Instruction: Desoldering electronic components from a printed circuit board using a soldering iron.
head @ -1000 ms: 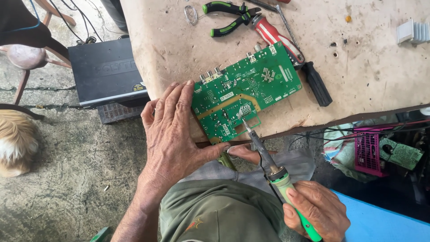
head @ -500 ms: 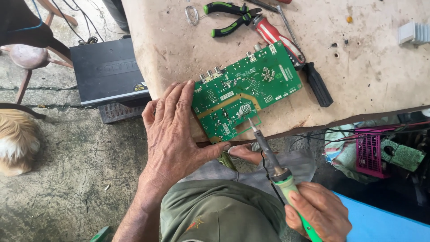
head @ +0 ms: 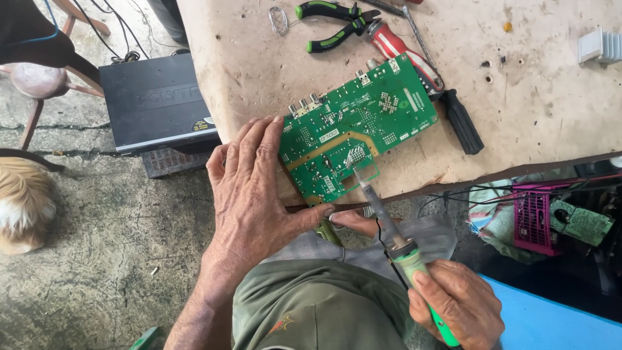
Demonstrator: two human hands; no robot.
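Our right hand [head: 457, 304] had its fingers clamped on the green handle of the soldering iron [head: 389, 230], whose long shaft ran up and to the left, its tip touching the circuit board [head: 359, 133] near the board's near edge. Our left hand [head: 253, 194] lay nearer the board, fingers spread flat and pressing its left end onto the tabletop [head: 551, 110], thumb hooked under the edge. Beyond the board lay green-handled pliers [head: 334, 26] and a red screwdriver [head: 402, 48].
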